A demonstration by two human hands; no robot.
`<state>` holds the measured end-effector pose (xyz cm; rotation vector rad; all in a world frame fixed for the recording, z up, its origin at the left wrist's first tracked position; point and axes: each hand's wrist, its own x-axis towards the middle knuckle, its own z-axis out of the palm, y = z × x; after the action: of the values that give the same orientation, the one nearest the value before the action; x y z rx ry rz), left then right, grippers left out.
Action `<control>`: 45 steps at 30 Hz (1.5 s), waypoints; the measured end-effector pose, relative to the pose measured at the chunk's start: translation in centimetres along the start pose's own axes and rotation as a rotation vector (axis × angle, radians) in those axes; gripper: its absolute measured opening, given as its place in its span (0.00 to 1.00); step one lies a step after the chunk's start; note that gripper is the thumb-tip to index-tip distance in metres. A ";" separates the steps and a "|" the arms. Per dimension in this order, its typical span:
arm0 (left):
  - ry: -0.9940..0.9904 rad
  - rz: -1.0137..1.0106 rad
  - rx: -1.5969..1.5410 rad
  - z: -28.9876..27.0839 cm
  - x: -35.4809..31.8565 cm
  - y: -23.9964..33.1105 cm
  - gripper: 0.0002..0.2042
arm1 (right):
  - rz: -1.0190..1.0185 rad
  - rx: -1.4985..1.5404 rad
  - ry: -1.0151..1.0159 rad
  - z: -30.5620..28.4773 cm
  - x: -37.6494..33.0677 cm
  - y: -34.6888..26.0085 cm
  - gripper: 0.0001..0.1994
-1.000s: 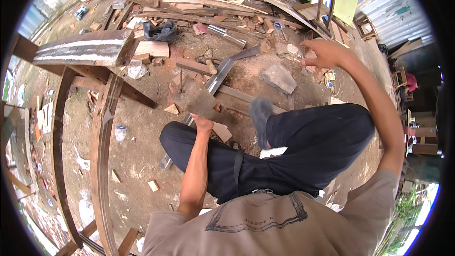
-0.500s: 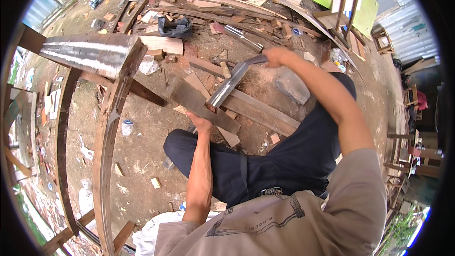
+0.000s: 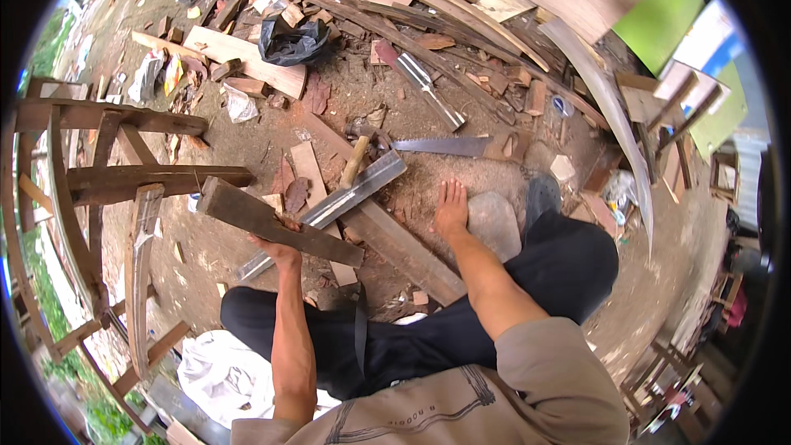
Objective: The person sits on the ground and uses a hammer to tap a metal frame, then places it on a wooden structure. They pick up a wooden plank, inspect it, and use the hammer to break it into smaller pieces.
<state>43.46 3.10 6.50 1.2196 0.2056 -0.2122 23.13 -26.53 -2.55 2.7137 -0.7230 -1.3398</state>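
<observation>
My left hand (image 3: 278, 249) grips a short, thick wooden board (image 3: 268, 218) from below, tilted over my lap. My right hand (image 3: 451, 208) rests flat on the ground with its fingers spread, holding nothing. Right beside it sits a grey stone (image 3: 494, 227). A handsaw (image 3: 453, 146) lies farther off, its wooden handle to the right. Under the held board a long shiny metal bar (image 3: 362, 187) runs slantwise across a wooden beam (image 3: 408, 247). A tool with a light wooden handle (image 3: 355, 161) lies just beyond the bar; its head is hard to make out.
A wooden frame (image 3: 136, 272) with curved legs stands at the left. Scrap planks (image 3: 395, 21) are heaped at the back near a black plastic bag (image 3: 292, 39). A silvery tool with a reddish end (image 3: 424, 86) lies before them. White cloth (image 3: 222, 367) lies beside my left leg.
My right hand has let go of the handsaw, which now lies on the ground, and has come nearer to the stone. My left hand still holds the board. The view has shifted to the right.
</observation>
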 end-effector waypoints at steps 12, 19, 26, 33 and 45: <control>0.098 -0.001 0.393 6.9 3.0 -2.9 0.33 | -0.132 0.052 0.086 -0.3 1.0 0.5 0.57; 0.083 0.111 0.523 7.2 3.2 -3.0 0.32 | -0.182 -0.001 0.132 -0.4 0.7 1.1 0.61; 0.015 0.070 0.512 8.8 2.4 -2.9 0.27 | -0.230 -0.001 0.167 -0.4 0.2 1.3 0.62; -0.046 0.153 0.713 10.2 -0.4 -3.5 0.30 | -0.195 -0.095 0.075 -0.3 0.2 0.5 0.62; 0.249 -0.171 0.087 8.0 -17.9 1.3 0.42 | -0.529 0.070 0.114 -15.1 0.3 -4.5 0.22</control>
<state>26.90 -3.07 15.15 1.3154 0.5226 -0.2188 36.52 -25.28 5.66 3.1412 -0.0345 -1.2272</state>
